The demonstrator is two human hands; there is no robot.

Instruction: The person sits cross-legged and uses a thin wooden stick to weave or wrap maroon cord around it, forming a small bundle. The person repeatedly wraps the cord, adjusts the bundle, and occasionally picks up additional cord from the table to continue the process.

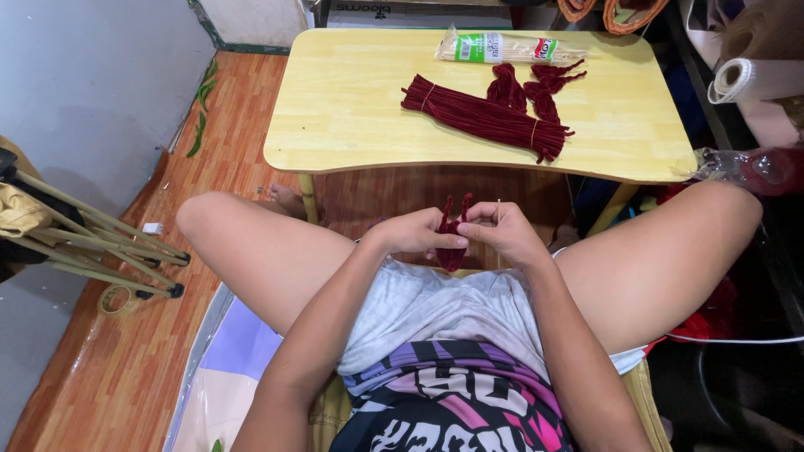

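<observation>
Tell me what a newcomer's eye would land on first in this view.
First, the long bundle of dark red fuzzy chenille stems lying across the pale yellow wooden low table. Then, nearer, the left hand and right hand together pinch a small bent piece of the same dark red stem above the lap.

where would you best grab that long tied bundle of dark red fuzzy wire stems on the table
Probably at the middle of the long tied bundle of dark red fuzzy stems, between its two pale ties, coming from above with fingers across it: it lies flat and diagonal on the pale wooden table, with its right end splayed.
</observation>
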